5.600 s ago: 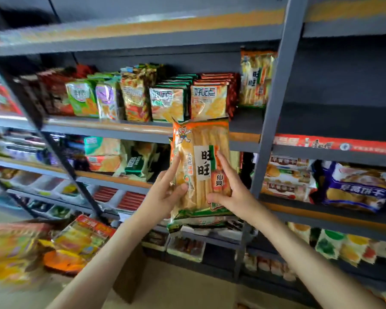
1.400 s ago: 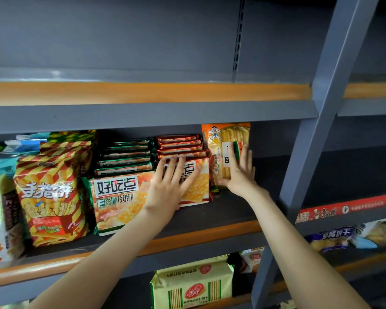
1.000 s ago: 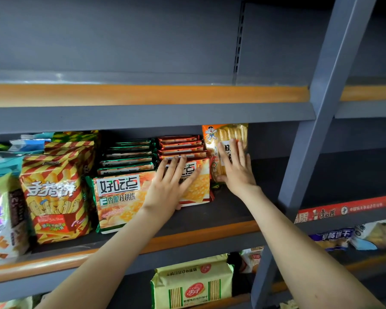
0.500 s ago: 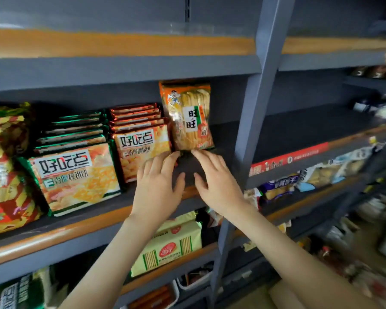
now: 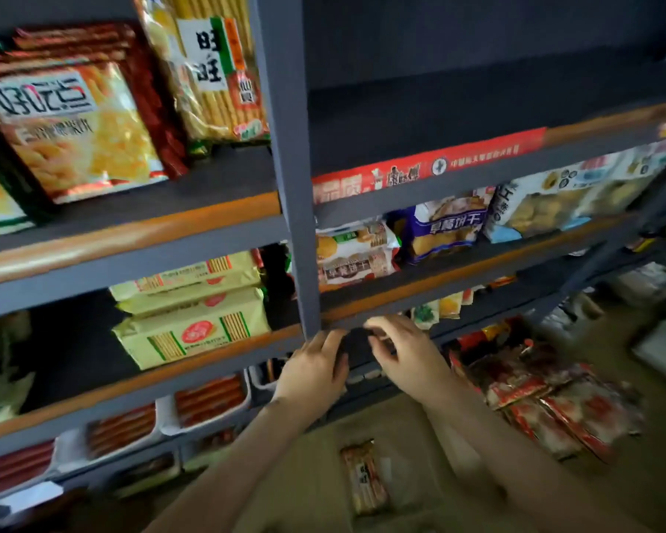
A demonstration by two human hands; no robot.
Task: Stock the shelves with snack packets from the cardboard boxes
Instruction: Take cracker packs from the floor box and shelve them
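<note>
Left hand (image 5: 312, 373) and right hand (image 5: 410, 357) low in the middle of the frame, just under the grey post (image 5: 291, 186), near each other but apart. Grip of both loose and empty, fingers softly bent, nothing held as far as visible. Rice cracker packet (image 5: 214, 67) standing upright on the left shelf (image 5: 208, 175) at upper left, close beside the post and the biscuit packs (image 5: 74, 125). One more packet (image 5: 364, 478) lying at bottom centre, in what seems to be the cardboard box (image 5: 316, 490); blurred there.

Possible trouble: knocking the knuckles on the lower shelf edge (image 5: 420, 298), very close above the fingers. Also crushing the brittle crackers by squeezing too hard. Upright packet perhaps tipping forward, with nothing in front to stop it.

Free room: wide bare shelf (image 5: 458, 105) at upper right; open space under the hands toward the box; red bags (image 5: 554, 402) crowding the lower right
</note>
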